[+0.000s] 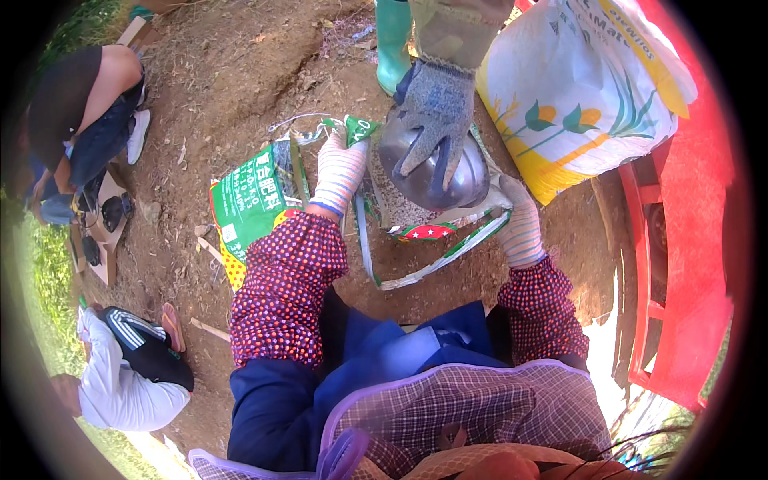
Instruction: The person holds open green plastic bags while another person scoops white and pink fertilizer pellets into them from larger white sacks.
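Note:
My left hand (340, 172), in a striped knit glove, is closed on the green corner of an open plastic bag (424, 232). On the opposite side my right hand (522, 224), gloved alike, grips the bag's rim. Pale granules (400, 206) show inside the mouth between my hands. Over the opening, a co-worker's grey-blue gloved hand (438, 120) holds a shiny metal bowl (448, 180), its rounded outside facing me. The bowl hides part of the bag's mouth. A loose white strip (400, 282) hangs from the bag on my side.
A green and yellow printed bag (254, 196) lies left of my left hand. A large white and yellow sack (572, 104) stands at far right, beside a red metal frame (680, 264). Two people sit at left near an opened cardboard box (112, 220). The ground is bare soil.

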The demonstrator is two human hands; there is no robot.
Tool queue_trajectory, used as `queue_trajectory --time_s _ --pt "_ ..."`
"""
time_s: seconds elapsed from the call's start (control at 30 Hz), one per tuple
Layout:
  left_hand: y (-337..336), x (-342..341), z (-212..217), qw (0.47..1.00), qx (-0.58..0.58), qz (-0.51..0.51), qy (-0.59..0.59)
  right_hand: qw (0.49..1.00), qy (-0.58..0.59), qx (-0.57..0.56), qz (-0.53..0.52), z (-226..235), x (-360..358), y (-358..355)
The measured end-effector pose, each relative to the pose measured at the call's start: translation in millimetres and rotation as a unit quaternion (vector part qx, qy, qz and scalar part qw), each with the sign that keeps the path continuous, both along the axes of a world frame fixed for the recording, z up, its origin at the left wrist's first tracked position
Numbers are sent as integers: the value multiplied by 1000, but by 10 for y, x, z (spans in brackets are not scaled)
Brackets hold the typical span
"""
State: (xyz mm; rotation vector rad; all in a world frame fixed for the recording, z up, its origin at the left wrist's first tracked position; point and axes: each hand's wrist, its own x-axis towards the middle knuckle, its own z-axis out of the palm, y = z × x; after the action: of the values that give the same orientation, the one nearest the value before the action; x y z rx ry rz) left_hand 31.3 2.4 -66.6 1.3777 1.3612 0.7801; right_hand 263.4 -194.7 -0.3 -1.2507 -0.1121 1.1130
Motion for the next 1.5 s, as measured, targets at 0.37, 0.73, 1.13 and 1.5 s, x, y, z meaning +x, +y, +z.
queue_trajectory --time_s 0.37,0.73,1.13,1.5 --pt "-182 148 232 974 -22 -133 184 980 -84 -59 173 -207 -127 -11" --pt "-332 -63 271 988 -71 25 -138 992 -48 -41 114 259 -222 -416" --pt "-515 -318 976 946 -120 91 -286 980 -154 -17 123 793 65 -856" --pt "-579 -212 814 944 -49 89 -315 980 -162 -47 104 583 -10 -778"
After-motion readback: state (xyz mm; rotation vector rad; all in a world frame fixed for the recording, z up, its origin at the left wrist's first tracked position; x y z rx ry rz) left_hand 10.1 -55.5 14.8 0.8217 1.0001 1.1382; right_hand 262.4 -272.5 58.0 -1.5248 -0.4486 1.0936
